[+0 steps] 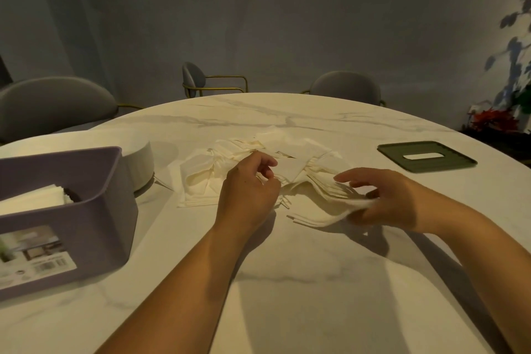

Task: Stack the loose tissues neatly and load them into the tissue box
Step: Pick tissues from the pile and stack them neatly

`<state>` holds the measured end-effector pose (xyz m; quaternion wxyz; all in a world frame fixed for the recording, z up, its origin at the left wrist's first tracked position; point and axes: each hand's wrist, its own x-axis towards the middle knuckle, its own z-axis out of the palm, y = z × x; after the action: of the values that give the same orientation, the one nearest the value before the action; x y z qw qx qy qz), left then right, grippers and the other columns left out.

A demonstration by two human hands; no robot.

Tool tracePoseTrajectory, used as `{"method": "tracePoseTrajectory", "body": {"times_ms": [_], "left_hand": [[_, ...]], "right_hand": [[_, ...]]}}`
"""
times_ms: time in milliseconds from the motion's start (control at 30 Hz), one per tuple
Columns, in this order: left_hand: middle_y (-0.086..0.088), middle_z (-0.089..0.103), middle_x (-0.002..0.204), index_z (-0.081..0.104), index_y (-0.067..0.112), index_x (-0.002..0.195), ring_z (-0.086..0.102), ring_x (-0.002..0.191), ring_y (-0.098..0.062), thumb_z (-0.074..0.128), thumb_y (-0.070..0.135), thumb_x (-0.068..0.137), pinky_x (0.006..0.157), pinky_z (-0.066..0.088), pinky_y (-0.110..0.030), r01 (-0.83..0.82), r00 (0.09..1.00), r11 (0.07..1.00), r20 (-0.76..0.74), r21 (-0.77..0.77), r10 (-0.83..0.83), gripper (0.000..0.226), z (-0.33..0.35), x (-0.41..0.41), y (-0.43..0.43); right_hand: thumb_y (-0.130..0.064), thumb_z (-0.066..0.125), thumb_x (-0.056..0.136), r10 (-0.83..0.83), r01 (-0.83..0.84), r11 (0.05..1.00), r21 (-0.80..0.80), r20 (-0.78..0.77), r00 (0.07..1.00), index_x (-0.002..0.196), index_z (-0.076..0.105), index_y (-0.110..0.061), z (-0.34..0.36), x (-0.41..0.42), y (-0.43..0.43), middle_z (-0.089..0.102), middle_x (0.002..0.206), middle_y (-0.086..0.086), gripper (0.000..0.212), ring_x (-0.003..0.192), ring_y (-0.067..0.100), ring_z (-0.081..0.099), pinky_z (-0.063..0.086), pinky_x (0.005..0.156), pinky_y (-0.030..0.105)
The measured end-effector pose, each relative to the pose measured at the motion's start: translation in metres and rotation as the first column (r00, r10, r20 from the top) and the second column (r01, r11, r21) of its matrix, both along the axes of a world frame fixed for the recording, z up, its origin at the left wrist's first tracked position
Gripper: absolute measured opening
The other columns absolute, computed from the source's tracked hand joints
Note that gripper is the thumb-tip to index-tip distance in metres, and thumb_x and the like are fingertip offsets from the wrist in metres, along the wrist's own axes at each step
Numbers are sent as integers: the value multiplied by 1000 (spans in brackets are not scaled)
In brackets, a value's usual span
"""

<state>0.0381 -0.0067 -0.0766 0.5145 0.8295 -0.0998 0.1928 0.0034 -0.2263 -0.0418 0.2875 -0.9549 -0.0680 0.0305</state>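
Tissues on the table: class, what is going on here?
A person is gathering loose tissues on a marble table. The left hand pinches one from the pile, while the right hand holds a small stack by its edge. The purple box on the left already holds some tissues; a green lid lies apart on the right.

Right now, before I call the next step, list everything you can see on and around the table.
table: one, white marble, round, under everything.
loose tissues: one untidy pile, cream, table centre.
tissue box: one, purple, open-topped, table's left edge.
boxed tissues: one stack, white, inside the box.
lid: one, dark green, slotted, flat on the table at right.
round white object: one, behind the box; cannot tell what.
chairs: three, grey with gold frames, beyond the table.
plant: one, dark-leaved, far right.
left hand: pinches a tissue at the pile.
right hand: grips a bunch of tissues at the pile's right.
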Motion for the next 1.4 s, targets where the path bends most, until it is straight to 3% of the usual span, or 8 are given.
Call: {"method": "tracePoseTrajectory", "body": {"times_ms": [133, 267, 600, 767, 900, 1100, 1200, 1400], "left_hand": [[19, 53, 85, 53, 34, 100, 54, 71, -4, 59, 7, 86, 68, 48, -22, 24, 999, 996, 25, 84, -26, 31, -1, -2, -1], [17, 54, 85, 57, 26, 107, 55, 69, -7, 56, 5, 87, 69, 51, -28, 38, 998, 995, 41, 92, -42, 29, 0, -2, -1], [16, 55, 83, 54, 31, 100, 55, 67, -7, 56, 5, 87, 69, 50, -28, 57, 998, 995, 37, 76, -60, 29, 0, -4, -1], [15, 55, 82, 55, 29, 99, 52, 60, -4, 54, 4, 89, 53, 42, -7, 20, 1000, 998, -19, -58, -21, 27, 4, -4, -3], [14, 56, 81, 57, 28, 97, 51, 61, -7, 54, 2, 87, 58, 47, -19, 52, 998, 987, -16, -149, -55, 27, 9, -8, -9], [10, 59, 82, 59, 31, 85, 54, 61, -4, 58, 5, 90, 52, 48, -18, 217, 973, 960, -33, -178, -226, 26, 14, -24, -25], [-1, 63, 93, 62, 25, 99, 60, 76, -15, 60, 19, 91, 61, 55, -30, 256, 900, 863, -219, -436, -377, 10, 18, -32, -33], [-14, 62, 118, 53, 10, 122, 57, 109, -32, 46, 61, 85, 97, 45, -44, -9, 637, 378, -296, -926, -712, 63, 19, -31, -37]], "right_hand": [[-39, 76, 75, 46, -49, 975, -216, -22, 999, 143, 29, -39, 2, -8, 11, 35, 146, -15, 83, 116, 5, 38, 33, 96, 20], [-33, 64, 88, 54, -15, 948, -317, 115, 992, 132, 50, -27, 4, -11, 27, 56, 131, -5, 47, 109, 15, 55, 47, 96, 32], [-23, 65, 88, -40, 83, 980, -181, 226, 973, 97, 70, -21, -7, 1, 12, 69, 97, -3, 11, 86, 21, 62, 54, 78, 38], [-19, 58, 92, -263, 204, 958, 203, 330, 907, 79, 63, -19, 8, -7, 7, 62, 76, 1, 13, 73, 21, 57, 42, 61, 32], [-18, 58, 92, -512, 324, 663, 675, 92, 854, 101, 53, -19, 14, -5, 9, 54, 88, 2, 10, 73, 14, 49, 40, 62, 28], [-22, 63, 86, -484, 456, 189, 870, -322, 814, 118, 49, -25, 19, -4, 3, 59, 103, 7, 35, 92, 30, 58, 50, 70, 42], [-21, 59, 90, -504, 382, 272, 883, -207, 839, 107, 50, -23, 16, -4, 8, 57, 94, 4, 19, 83, 24, 55, 46, 62, 37], [-5, 65, 85, -129, -118, 915, 386, 558, 820, 83, 64, -40, 0, -11, 38, 66, 76, -19, 35, 73, 3, 61, 46, 64, 14]]}}
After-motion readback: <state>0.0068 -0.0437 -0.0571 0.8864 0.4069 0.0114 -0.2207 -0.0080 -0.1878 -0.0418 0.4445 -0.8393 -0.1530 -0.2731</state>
